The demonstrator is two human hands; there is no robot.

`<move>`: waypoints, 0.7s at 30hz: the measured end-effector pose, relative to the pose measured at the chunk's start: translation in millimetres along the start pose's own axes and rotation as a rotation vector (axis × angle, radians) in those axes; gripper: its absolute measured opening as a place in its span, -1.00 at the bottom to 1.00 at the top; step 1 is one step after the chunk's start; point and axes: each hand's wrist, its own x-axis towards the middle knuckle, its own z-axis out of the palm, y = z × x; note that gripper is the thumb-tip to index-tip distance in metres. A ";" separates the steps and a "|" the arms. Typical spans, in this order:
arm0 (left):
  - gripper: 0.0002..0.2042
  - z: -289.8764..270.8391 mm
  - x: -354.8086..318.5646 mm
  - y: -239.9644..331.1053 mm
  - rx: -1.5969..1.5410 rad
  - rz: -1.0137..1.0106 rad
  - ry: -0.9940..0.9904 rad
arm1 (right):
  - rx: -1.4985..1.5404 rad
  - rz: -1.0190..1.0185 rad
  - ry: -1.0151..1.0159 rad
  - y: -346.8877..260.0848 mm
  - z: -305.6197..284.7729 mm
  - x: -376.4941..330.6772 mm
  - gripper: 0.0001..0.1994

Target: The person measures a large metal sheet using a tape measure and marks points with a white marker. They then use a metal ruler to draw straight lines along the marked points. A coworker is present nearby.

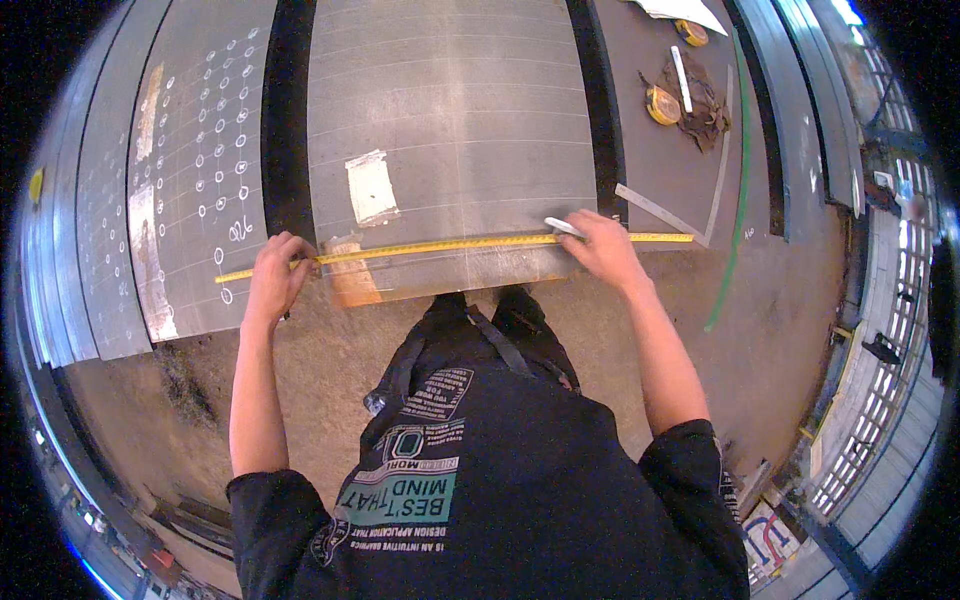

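A long yellow measuring tape [450,245] lies straight across the near end of the middle grey steel plate [480,130]. It reaches over the dark gaps on both sides. My left hand [277,275] is closed on the tape near its left end, fingertips pinched at the plate's left edge. At the plate's right part, my right hand [605,250] grips a white marker [566,228], its tip pointing left just above the tape. Thin lines cross the plate. A pale rectangular patch [372,188] shows beyond the tape, and a brownish one [352,274] is at the near edge.
The left plate [185,235] bears rows of white circles. To the right lie a metal square [715,165], a tape measure [662,105] and white marker [682,80] on a brown rag [705,115], another tape measure [691,33], papers [685,12] and a green strip [741,190].
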 end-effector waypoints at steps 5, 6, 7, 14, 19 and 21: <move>-0.85 -21.9 -8.4 -16.0 0.031 -0.148 -0.059 | -0.025 -0.045 0.025 -9.7 2.6 5.2 -0.75; -0.85 -24.0 -12.1 -24.3 -0.032 -0.125 -0.056 | -0.021 -0.048 0.031 -8.9 4.0 5.0 -0.75; -0.85 -19.6 -15.9 -28.3 -0.022 -0.115 -0.053 | -0.016 -0.050 0.036 -7.2 5.0 4.6 -0.75; -0.84 1.1 -4.8 17.3 -0.005 -0.004 -0.017 | 0.040 -0.047 0.028 -32.9 20.2 13.8 -0.77; -0.83 -5.5 -10.4 -8.6 -0.093 -0.109 0.001 | 0.006 -0.018 0.066 -14.4 8.5 1.8 -0.77; -0.83 -10.1 -14.6 -14.1 -0.117 -0.179 -0.028 | 0.006 -0.011 0.065 -10.2 6.1 0.5 -0.78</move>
